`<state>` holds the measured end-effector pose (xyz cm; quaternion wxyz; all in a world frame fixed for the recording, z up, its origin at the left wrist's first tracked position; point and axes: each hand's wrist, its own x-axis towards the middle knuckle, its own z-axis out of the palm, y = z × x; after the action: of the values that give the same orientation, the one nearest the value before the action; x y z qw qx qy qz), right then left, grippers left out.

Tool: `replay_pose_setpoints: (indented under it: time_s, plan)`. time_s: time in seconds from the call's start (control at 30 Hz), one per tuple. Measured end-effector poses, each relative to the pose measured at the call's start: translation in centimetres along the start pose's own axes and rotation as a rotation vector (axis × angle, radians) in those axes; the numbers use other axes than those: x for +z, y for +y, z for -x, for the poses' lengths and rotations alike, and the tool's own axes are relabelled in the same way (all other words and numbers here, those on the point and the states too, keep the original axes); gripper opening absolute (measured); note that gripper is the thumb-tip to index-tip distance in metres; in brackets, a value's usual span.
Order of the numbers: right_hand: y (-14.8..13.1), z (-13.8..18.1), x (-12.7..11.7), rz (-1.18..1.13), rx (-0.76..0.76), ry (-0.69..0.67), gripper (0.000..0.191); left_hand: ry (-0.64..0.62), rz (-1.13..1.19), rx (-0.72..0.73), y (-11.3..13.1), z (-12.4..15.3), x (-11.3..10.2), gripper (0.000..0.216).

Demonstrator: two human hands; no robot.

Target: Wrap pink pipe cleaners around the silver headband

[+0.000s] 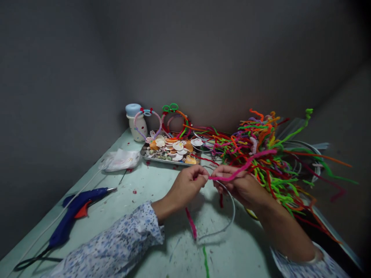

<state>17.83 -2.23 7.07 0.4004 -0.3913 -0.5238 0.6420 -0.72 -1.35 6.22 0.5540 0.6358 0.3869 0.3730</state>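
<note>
My left hand (188, 183) pinches a pink pipe cleaner (232, 177) between thumb and fingers. From there the pipe cleaner runs right across my right hand (239, 185) and its free end points up to the right. The fingers of my right hand are closed on a thin grey headband hoop (234, 210), close to the left fingertips. The hoop curves down below both hands. Pink fuzzy covering (191, 224) shows at its lower left end. Exactly where the pipe cleaner meets the hoop is hidden by my fingers.
A metal tray of shells (171, 161) stands behind my hands, with decorated headbands (147, 112) and a lidded jar (136, 123). Right lies a big heap of pipe cleaners (269, 154). A blue glue gun (72, 216) with its cord and a plastic packet (123, 160) lie left.
</note>
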Motion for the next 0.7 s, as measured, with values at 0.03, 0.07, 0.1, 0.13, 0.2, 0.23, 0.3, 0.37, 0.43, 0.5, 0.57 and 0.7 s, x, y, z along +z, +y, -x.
replay_pose_setpoints:
  time_s: [0.03,0.07,0.1,0.13,0.2,0.23,0.3,0.37,0.43,0.5,0.57,0.7]
  plan:
    - [0.1,0.0,0.0,-0.045,0.011,-0.014,0.011,-0.002,-0.028,0.021,0.1,0.1,0.0,0.014]
    - [0.2,-0.1,0.1,-0.077,0.024,-0.027,0.012,-0.004,-0.058,0.041,0.2,0.1,0.0,0.014]
    - [0.3,-0.1,0.1,-0.098,0.037,-0.034,0.013,-0.004,-0.085,0.06,0.2,0.2,0.0,0.014]
    - [0.4,-0.2,0.0,-0.113,0.051,-0.035,0.013,-0.003,-0.109,0.077,0.3,0.2,0.0,0.014]
    - [0.5,-0.3,-0.1,-0.13,0.081,-0.023,0.015,0.003,-0.139,0.102,0.4,0.2,0.0,0.014]
    - [0.5,-0.3,-0.1,-0.128,0.095,-0.017,0.016,0.003,-0.148,0.109,0.4,0.3,0.0,0.014]
    - [0.5,-0.4,-0.1,-0.109,0.115,-0.006,0.017,0.001,-0.158,0.117,0.5,0.3,0.1,0.014]
    - [0.2,-0.4,0.1,-0.064,0.133,0.025,0.02,0.001,-0.164,0.121,0.5,0.4,0.1,0.015]
    - [-0.1,-0.4,0.3,0.009,0.148,0.085,0.022,0.006,-0.17,0.124,0.6,0.4,0.1,0.015]
    - [-0.4,-0.4,0.6,0.085,0.145,0.129,0.024,0.012,-0.179,0.123,0.7,0.4,0.1,0.016]
    - [-0.8,-0.3,0.9,0.144,0.128,0.138,0.026,0.017,-0.192,0.12,0.7,0.5,0.1,0.016]
    - [-1.4,0.0,1.3,0.239,0.121,0.124,0.025,0.027,-0.218,0.119,0.7,0.5,0.0,0.017]
